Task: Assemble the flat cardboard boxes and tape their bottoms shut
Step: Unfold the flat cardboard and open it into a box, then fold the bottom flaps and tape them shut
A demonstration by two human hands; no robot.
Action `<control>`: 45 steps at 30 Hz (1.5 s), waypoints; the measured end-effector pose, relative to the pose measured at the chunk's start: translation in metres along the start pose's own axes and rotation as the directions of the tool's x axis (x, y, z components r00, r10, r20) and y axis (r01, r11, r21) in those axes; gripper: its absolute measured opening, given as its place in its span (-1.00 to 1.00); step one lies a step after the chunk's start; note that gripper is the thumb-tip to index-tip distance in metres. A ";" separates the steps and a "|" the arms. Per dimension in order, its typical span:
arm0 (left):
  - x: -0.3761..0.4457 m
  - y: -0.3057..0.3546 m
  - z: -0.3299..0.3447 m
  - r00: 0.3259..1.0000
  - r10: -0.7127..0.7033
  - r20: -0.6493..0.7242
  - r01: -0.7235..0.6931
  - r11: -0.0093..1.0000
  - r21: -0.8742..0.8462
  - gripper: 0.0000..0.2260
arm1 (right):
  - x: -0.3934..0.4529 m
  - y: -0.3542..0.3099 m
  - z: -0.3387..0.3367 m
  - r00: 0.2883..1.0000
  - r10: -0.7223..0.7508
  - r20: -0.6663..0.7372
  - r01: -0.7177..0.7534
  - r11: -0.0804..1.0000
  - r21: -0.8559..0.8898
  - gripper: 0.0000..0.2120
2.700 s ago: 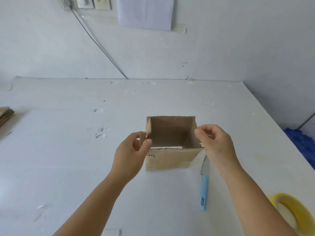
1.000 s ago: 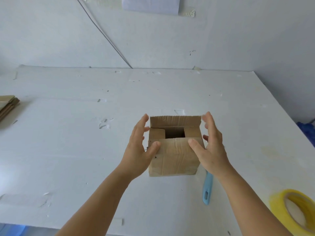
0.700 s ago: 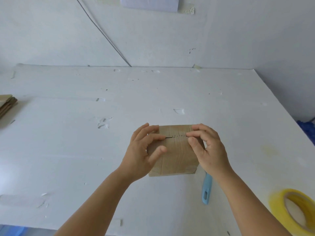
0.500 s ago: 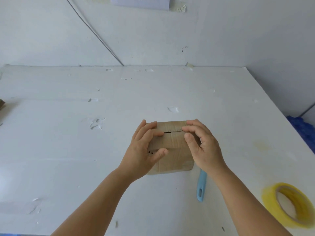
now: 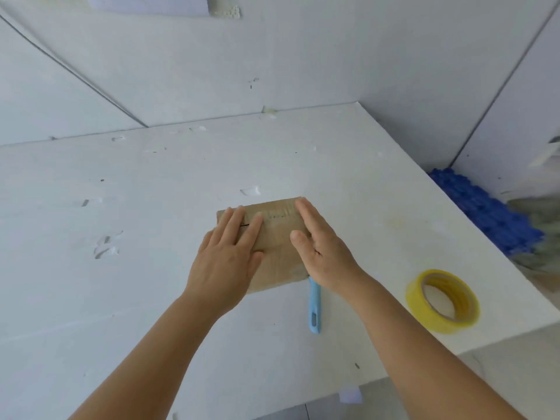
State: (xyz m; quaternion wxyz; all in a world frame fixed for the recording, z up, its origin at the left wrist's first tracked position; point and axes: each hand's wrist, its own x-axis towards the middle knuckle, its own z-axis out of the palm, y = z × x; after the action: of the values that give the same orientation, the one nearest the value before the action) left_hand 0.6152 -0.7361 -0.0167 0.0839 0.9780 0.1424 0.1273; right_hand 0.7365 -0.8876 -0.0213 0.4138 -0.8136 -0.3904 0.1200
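A small cardboard box [image 5: 277,247] stands on the white counter [image 5: 145,298], roughly midway between its left and right edges and closer to the near edge than to the wall. Its top flaps are folded shut, with a thin seam showing between them. The left hand [image 5: 225,259] lies flat on the left part of the folded flaps, fingers spread and straight, gripping nothing. The right hand [image 5: 322,250] is also flat and wide, fingers together, resting along the right side of the box top with its thumb on the cardboard; it holds nothing either. Just beside the box's near right corner, partly hidden under the right wrist, lies a knife with a light blue handle [image 5: 314,307], the handle pointing toward the near edge. Well apart from the box, close to the counter's right edge, a roll of yellow tape [image 5: 442,300] lies flat. Beyond that edge, something blue and ribbed [image 5: 485,213] lies lower down.
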 end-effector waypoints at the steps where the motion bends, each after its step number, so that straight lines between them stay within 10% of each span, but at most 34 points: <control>1: 0.001 0.002 0.001 1.000 0.000 0.007 0.000 1.000 0.005 -0.46 | -0.006 0.002 -0.002 0.999 0.033 -0.008 -0.033 0.999 0.002 -0.46; 10: 0.021 0.020 0.007 0.995 0.098 0.016 -0.098 0.995 -0.005 -0.52 | -0.055 0.037 -0.026 0.916 0.372 -0.147 -0.393 0.906 -0.156 -0.39; 22: 0.031 0.028 0.012 0.991 0.132 -0.010 -0.132 0.989 -0.068 -0.54 | -0.113 0.088 -0.046 0.632 0.687 -0.359 -0.773 0.596 -0.219 -0.24; 45: 0.031 0.022 0.018 0.990 0.135 -0.034 -0.138 0.985 -0.104 -0.51 | -0.079 0.087 -0.064 0.729 0.484 -0.485 -0.597 0.795 -0.105 -0.52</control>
State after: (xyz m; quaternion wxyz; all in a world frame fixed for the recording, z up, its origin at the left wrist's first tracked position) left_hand 0.6542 -0.7498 -0.0230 0.1247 0.9778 0.0692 0.1534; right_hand 0.7631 -1.0132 -0.0578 0.3289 -0.9434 -0.0439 0.0009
